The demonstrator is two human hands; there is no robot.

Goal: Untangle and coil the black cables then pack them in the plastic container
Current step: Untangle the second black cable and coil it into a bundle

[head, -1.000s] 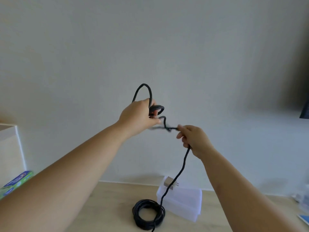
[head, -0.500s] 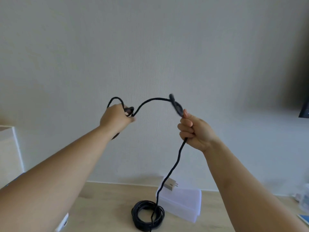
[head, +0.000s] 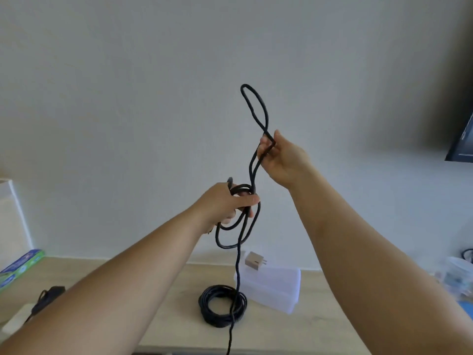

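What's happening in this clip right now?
A person is coiling a black cable in the air. The left hand grips the gathered loops, while the right hand pinches a tall loop higher up. The rest hangs toward the table, passing a finished coil beside the plastic container.

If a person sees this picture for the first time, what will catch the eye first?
A black cable hangs before the wall: the right hand pinches its tall loop, the left hand grips coils below. On the table a coiled cable lies beside the plastic container.
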